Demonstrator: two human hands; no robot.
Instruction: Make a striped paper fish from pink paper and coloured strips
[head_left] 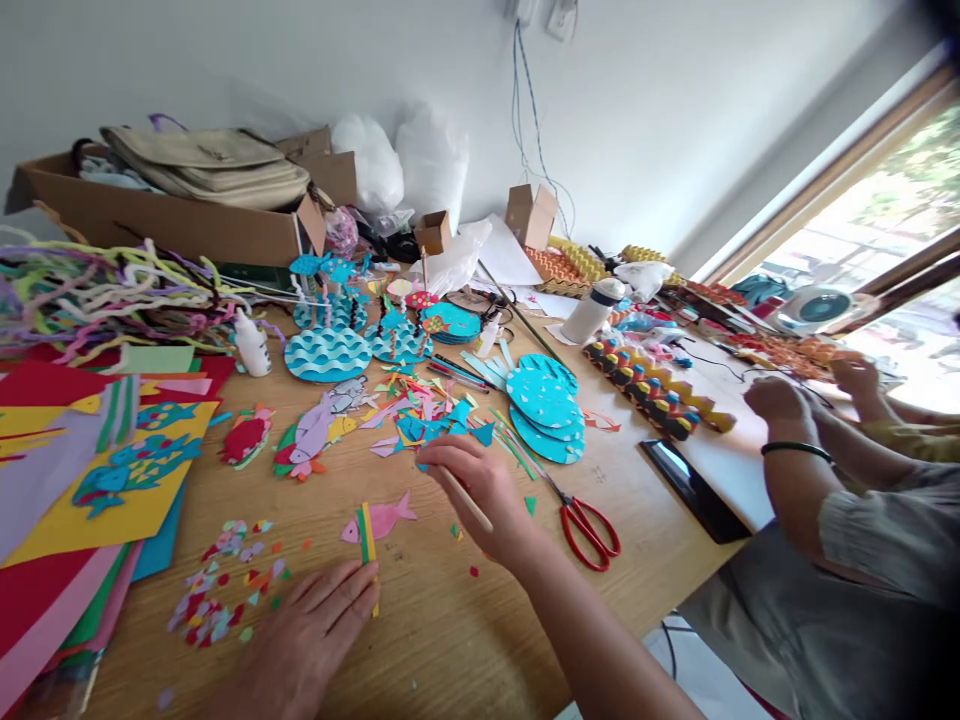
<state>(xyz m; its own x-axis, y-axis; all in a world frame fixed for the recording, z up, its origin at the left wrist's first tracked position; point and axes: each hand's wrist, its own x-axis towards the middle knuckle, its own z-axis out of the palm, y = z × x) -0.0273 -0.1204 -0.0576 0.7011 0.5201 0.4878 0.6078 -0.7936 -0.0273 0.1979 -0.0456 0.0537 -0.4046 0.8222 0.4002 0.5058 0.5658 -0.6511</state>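
Observation:
My left hand [311,630] lies on the table with its fingers stretched out. Its fingertips touch the lower part of the yellow and green paper strips [367,535], which lie across a pink paper fish [386,518]. Over the table, my right hand [480,490] is closed around a pale, slim stick-like tool [466,500]; its tip is hidden by the fingers. Just beyond that hand lies a heap of coloured paper scraps [420,400]. Red-handled scissors [589,530] rest to its right. Small paper bits [225,585] are scattered left of the pink fish.
Coloured paper sheets [67,590] cover the left side. Blue paper discs [547,420], a white glue bottle [252,345] and finished fish stands [394,335] stand further back. A black tablet or phone [694,490] lies at right, near another person's arm [802,480]. A cardboard box [165,215] sits behind.

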